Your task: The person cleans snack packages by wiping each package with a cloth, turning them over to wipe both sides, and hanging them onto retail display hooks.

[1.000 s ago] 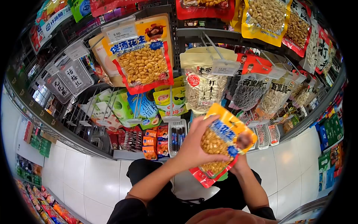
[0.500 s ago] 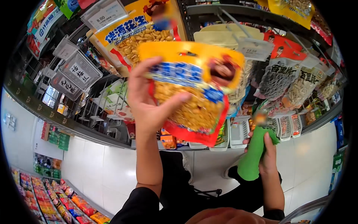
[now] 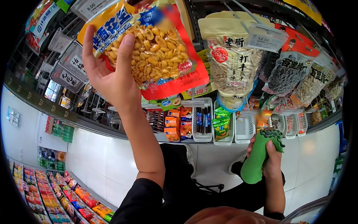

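My left hand [image 3: 115,74] grips a bag of peanuts [image 3: 156,52] by its left side, with the thumb across the clear front and the fingers at the edge. The bag is yellow on top and red below, tilted, and raised in front of the rack under the 8.00 price tag [image 3: 89,8]. Whether its top touches a hook I cannot tell. Lower right, my right hand [image 3: 271,158] is closed around a soft-looking green tube-shaped thing [image 3: 253,168] with a ruffled dark-green upper end; its kind is unclear.
A bag of sunflower seeds [image 3: 235,56] hangs right of the peanuts, beside bags of dark seeds [image 3: 289,74]. White baskets [image 3: 244,128] with small snack packs line the low shelf. Packaged snacks [image 3: 74,194] fill a display at lower left. Metal hooks and price tags stick out.
My left hand has carried the peanut bag up and left toward the rack, and the bag has tilted. The sunflower seeds now show. My right hand keeps its hold, shifted slightly.
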`<action>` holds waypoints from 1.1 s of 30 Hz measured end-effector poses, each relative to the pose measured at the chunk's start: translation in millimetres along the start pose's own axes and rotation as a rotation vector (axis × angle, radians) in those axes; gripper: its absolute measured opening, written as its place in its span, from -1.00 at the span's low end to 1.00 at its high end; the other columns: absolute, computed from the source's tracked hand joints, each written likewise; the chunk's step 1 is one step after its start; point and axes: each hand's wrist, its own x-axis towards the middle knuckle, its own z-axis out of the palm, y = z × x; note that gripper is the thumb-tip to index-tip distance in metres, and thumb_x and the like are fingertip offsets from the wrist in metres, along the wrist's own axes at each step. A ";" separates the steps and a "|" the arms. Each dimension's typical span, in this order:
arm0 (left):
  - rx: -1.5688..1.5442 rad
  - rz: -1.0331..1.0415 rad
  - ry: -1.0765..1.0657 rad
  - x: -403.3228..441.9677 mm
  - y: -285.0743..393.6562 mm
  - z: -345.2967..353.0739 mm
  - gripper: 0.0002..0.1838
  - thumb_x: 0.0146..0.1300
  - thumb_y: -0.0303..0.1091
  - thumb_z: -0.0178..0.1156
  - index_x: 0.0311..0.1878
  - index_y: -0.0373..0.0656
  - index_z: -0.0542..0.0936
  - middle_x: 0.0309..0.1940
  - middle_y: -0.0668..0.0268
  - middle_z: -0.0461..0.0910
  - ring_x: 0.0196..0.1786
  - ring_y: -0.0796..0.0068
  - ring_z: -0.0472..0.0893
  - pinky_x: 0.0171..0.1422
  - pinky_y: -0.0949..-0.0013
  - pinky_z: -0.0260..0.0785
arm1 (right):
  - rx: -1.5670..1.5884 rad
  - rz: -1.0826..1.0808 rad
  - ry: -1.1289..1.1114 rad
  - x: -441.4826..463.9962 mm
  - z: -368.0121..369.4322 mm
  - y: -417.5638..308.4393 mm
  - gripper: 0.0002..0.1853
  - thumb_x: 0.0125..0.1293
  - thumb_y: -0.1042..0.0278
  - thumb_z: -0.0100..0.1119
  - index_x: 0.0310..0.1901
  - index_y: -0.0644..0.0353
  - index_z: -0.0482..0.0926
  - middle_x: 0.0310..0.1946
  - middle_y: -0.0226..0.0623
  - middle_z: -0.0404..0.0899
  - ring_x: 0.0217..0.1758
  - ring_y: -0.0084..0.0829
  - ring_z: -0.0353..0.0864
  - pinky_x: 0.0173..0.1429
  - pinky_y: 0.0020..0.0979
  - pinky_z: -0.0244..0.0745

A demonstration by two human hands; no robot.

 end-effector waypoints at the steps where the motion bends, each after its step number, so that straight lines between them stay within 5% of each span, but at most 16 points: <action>1: 0.023 0.002 0.002 1.3 -0.5 1.0 -0.24 0.24 -0.56 0.46 0.48 -0.31 0.35 0.11 0.10 0.62 0.09 0.40 0.68 0.20 0.36 0.58 | -0.001 -0.002 -0.007 -0.3 -0.7 0.3 -0.40 0.37 0.08 0.36 0.25 0.18 0.31 -0.05 0.09 0.65 -0.14 -0.13 0.78 -0.13 -0.15 0.78; 6: 0.070 -0.016 -0.028 5.0 0.7 1.7 -0.23 0.16 -0.46 0.57 0.43 -0.31 0.44 0.24 0.12 0.57 0.17 0.45 0.65 0.30 0.37 0.53 | -0.022 -0.031 -0.022 -2.5 2.8 -2.7 -0.42 0.37 0.11 0.37 0.24 0.17 0.30 -0.07 0.09 0.66 -0.15 -0.13 0.78 -0.14 -0.16 0.78; 19: 0.375 0.089 -0.066 12.6 -12.0 -4.7 -0.28 0.20 -0.33 0.56 0.41 -0.19 0.51 0.21 0.23 0.56 0.14 0.46 0.66 0.27 0.40 0.53 | -0.052 -0.013 -0.041 -0.4 1.5 -1.8 -0.46 0.40 0.17 0.34 0.25 0.17 0.30 -0.04 0.16 0.66 -0.12 -0.07 0.77 -0.10 -0.11 0.76; 25: 0.515 0.277 -0.028 11.2 -25.2 -4.8 -0.27 0.08 -0.32 0.63 0.37 -0.07 0.58 0.11 0.21 0.38 0.15 0.39 0.52 0.28 0.38 0.41 | -0.084 -0.024 -0.042 -0.8 5.7 -1.8 -0.47 0.40 0.15 0.34 0.23 0.19 0.33 -0.05 0.14 0.67 -0.10 -0.07 0.77 -0.09 -0.12 0.76; 33: 0.575 0.286 -0.007 4.3 -20.1 2.0 -0.21 0.09 -0.31 0.62 0.42 -0.03 0.51 0.40 0.00 0.14 0.49 0.10 0.20 0.54 0.06 0.16 | -0.143 -0.057 -0.069 -2.0 9.1 -9.8 -0.51 0.46 0.16 0.28 0.22 0.31 0.39 -0.04 0.03 0.71 -0.08 -0.16 0.78 -0.05 -0.19 0.76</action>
